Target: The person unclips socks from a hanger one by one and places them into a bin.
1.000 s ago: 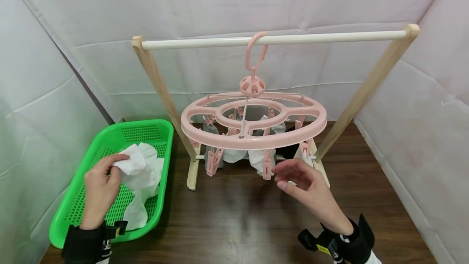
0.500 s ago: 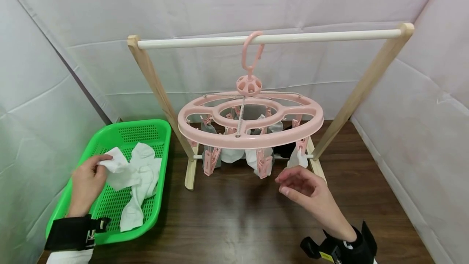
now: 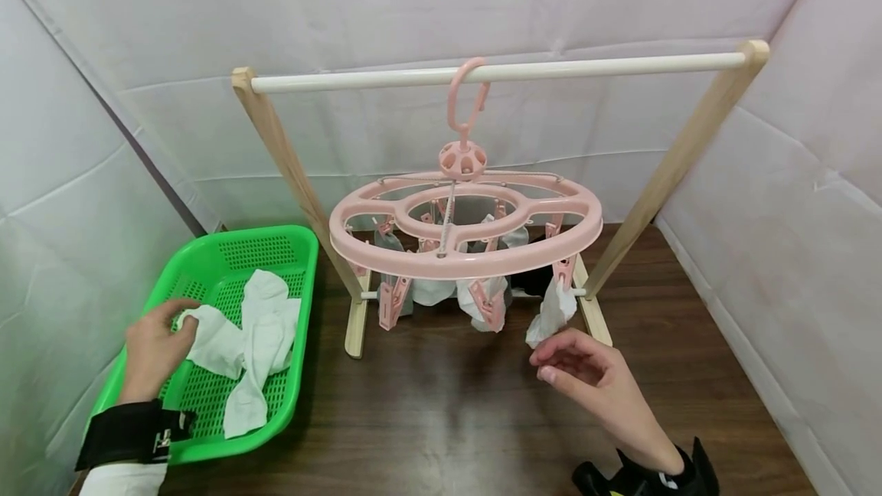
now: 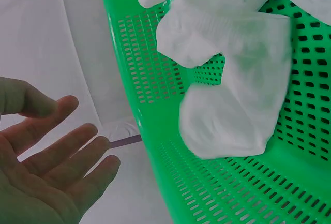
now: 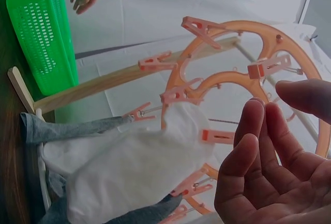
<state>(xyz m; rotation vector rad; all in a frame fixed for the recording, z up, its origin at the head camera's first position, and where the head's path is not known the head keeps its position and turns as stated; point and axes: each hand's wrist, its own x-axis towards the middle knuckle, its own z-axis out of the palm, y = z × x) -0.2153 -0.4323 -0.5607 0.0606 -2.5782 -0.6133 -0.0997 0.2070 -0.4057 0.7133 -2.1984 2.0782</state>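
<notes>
Head view: left fingers (image 3: 177, 308) and right fingers (image 3: 573, 345) apart, green basket (image 3: 258, 253) around white socks (image 3: 264, 314), pink hanger (image 3: 441, 265) beyond.

White socks (image 3: 260, 327) lying loose in green basket (image 3: 308, 305), another white sock (image 3: 553, 314) hanging from pink oval hanger (image 3: 441, 266)

Free room over the dark surface (image 3: 427, 412) in front, pink clips (image 3: 399, 298) and wooden legs (image 3: 298, 180) as barriers behind.

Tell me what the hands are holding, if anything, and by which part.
Nothing is held: the left hand and the right hand are both empty.
</notes>
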